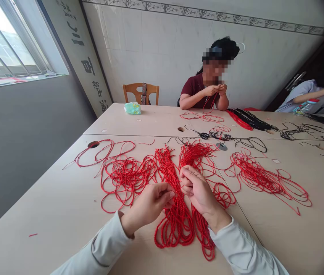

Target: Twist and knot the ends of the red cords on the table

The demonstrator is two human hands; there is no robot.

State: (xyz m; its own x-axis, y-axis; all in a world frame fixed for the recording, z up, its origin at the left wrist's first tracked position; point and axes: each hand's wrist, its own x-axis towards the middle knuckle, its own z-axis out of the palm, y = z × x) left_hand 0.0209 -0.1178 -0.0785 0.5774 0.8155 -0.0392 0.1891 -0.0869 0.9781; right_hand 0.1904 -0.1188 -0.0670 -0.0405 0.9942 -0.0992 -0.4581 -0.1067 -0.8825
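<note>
My left hand [152,202] is closed in a pinch, thumb against the forefinger. Close beside it, my right hand [196,190] is curled shut with its thumb on top. Both appear to grip thin red cord, though it blends into the red strands behind and the exact hold is partly hidden. Beneath and between the hands lies a long bundle of twisted red cords [173,225], looped at its near end. A second red bundle [194,151] runs behind and under my right hand. Left of them is a loose tangle of red cord [124,173].
More red cord [265,175] lies at the right. Farther back are scissors [203,135], black cords [253,120] and a green tissue pack [132,108]. Across the table a person [199,91] works red cord with both hands; another person [307,93] sits at far right.
</note>
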